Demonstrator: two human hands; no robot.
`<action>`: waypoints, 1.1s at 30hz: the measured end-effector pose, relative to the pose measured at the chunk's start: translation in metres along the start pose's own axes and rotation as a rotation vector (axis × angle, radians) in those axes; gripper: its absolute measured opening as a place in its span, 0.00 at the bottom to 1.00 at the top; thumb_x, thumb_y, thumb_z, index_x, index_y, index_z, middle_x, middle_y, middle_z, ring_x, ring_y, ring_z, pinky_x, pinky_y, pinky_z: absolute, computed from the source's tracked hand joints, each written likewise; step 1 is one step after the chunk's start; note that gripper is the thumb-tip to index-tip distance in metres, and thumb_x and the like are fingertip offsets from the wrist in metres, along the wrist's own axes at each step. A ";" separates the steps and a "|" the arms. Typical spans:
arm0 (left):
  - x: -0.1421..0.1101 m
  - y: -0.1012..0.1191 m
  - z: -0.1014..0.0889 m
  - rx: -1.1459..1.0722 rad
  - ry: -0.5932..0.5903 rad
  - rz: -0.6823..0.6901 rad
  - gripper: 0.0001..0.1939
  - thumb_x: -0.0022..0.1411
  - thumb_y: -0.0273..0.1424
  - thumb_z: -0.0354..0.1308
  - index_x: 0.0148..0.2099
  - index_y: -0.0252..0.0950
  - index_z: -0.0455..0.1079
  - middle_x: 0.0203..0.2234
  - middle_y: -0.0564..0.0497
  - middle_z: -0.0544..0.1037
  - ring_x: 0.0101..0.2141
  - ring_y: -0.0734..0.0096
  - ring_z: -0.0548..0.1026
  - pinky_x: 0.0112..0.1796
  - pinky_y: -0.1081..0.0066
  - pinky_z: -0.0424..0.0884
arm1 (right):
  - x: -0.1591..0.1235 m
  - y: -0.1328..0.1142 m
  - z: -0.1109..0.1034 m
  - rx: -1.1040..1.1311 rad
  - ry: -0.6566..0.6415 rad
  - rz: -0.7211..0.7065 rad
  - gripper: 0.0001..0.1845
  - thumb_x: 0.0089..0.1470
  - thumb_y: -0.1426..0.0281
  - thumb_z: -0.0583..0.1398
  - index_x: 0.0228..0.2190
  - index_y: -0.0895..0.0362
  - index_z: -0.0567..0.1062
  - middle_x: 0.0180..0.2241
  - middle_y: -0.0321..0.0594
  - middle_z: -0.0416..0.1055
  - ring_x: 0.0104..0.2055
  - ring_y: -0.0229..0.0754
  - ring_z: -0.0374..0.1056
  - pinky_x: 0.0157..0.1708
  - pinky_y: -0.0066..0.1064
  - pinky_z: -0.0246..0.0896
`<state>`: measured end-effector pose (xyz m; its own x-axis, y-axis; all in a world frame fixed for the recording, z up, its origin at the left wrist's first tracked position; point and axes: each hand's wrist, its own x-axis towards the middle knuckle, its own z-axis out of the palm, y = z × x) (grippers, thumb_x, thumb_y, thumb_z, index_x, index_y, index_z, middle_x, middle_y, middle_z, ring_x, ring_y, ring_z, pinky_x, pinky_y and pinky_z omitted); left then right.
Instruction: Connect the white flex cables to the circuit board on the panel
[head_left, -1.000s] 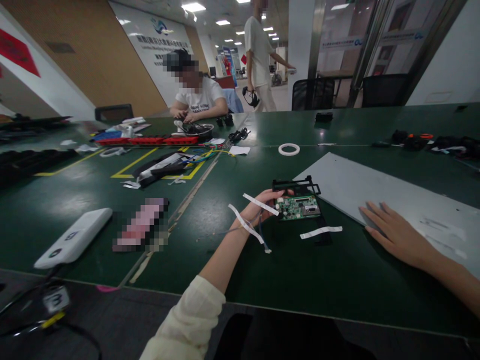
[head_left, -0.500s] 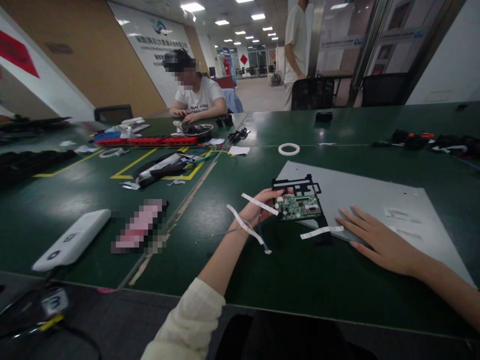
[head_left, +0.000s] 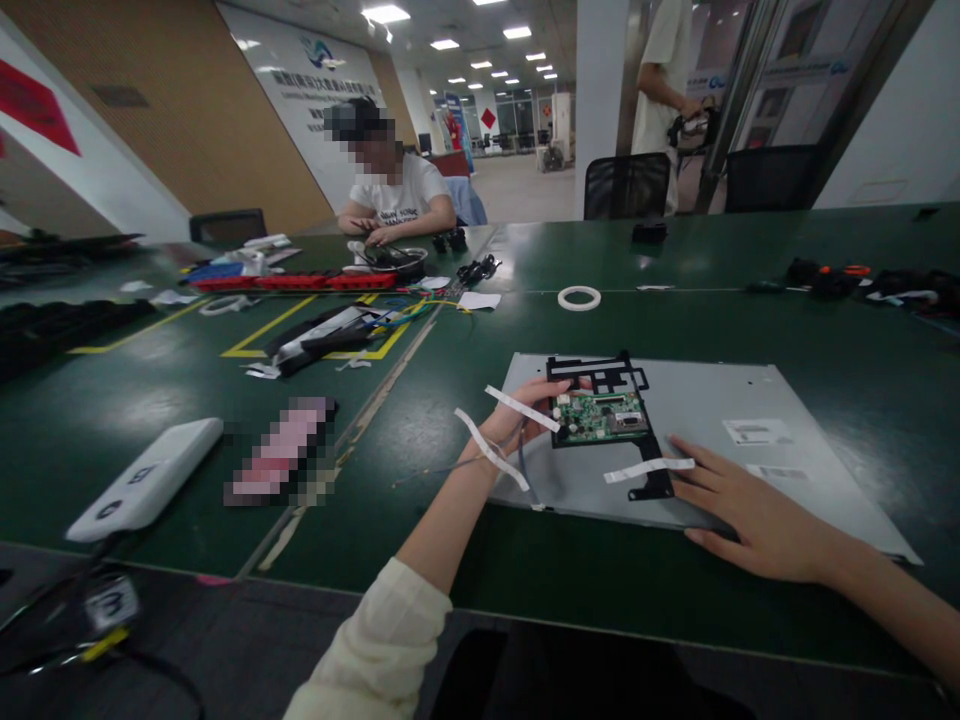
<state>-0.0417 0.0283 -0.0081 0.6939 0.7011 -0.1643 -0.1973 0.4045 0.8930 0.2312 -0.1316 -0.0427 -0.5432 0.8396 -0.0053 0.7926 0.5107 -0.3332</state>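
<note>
Dark green worktop (head_left: 457, 360), towards its front edge a flat grey metal-looking panel (head_left: 701, 400), over it a black openwork frame (head_left: 650, 448) bearing a green circuit board (head_left: 589, 420), left hand (head_left: 537, 392) gripping frame, right hand (head_left: 757, 520) open on panel.

Upper left, I see a tan wall (head_left: 187, 120); top centre, lit ceiling lights (head_left: 517, 33); upper right, black chairs (head_left: 626, 187) before what seem glass doors (head_left: 795, 110).

The grey panel (head_left: 709, 400) has slid left (right hand (head_left: 769, 525) too), beneath the circuit board (head_left: 589, 418).
</note>
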 end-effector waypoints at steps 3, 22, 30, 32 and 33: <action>0.000 0.000 0.000 0.001 -0.014 0.003 0.19 0.56 0.31 0.58 0.49 0.28 0.70 0.38 0.41 0.78 0.37 0.66 0.77 0.40 0.69 0.73 | 0.001 -0.006 -0.002 0.011 -0.032 -0.010 0.29 0.57 0.54 0.52 0.57 0.48 0.63 0.62 0.33 0.50 0.65 0.53 0.36 0.60 0.51 0.47; -0.003 -0.002 0.006 0.070 -0.042 -0.035 0.21 0.55 0.34 0.60 0.49 0.29 0.72 0.39 0.43 0.78 0.37 0.65 0.76 0.41 0.68 0.70 | -0.009 0.006 0.007 0.465 0.258 0.216 0.20 0.61 0.62 0.49 0.49 0.50 0.72 0.53 0.40 0.66 0.55 0.48 0.61 0.56 0.49 0.53; -0.003 -0.006 0.010 0.082 -0.092 -0.057 0.22 0.56 0.36 0.59 0.51 0.29 0.70 0.42 0.40 0.76 0.39 0.65 0.75 0.44 0.64 0.68 | 0.041 0.003 -0.038 1.092 0.357 0.541 0.28 0.56 0.54 0.54 0.56 0.51 0.62 0.46 0.46 0.70 0.46 0.47 0.68 0.43 0.39 0.67; -0.004 -0.006 0.011 0.093 -0.091 -0.067 0.22 0.56 0.36 0.59 0.51 0.29 0.70 0.42 0.40 0.76 0.39 0.65 0.75 0.44 0.64 0.68 | 0.055 0.000 -0.040 1.208 0.302 0.504 0.34 0.54 0.55 0.58 0.59 0.48 0.55 0.47 0.46 0.69 0.43 0.46 0.69 0.42 0.40 0.68; -0.004 -0.007 0.011 0.101 -0.083 -0.075 0.22 0.56 0.35 0.59 0.51 0.29 0.70 0.42 0.41 0.76 0.39 0.65 0.75 0.43 0.65 0.68 | 0.062 0.000 -0.038 1.265 0.286 0.475 0.36 0.53 0.57 0.59 0.60 0.47 0.54 0.47 0.46 0.69 0.42 0.46 0.70 0.40 0.39 0.68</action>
<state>-0.0353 0.0165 -0.0093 0.7596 0.6186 -0.2009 -0.0749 0.3900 0.9177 0.2083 -0.0729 -0.0069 -0.0969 0.9711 -0.2182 0.0117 -0.2181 -0.9759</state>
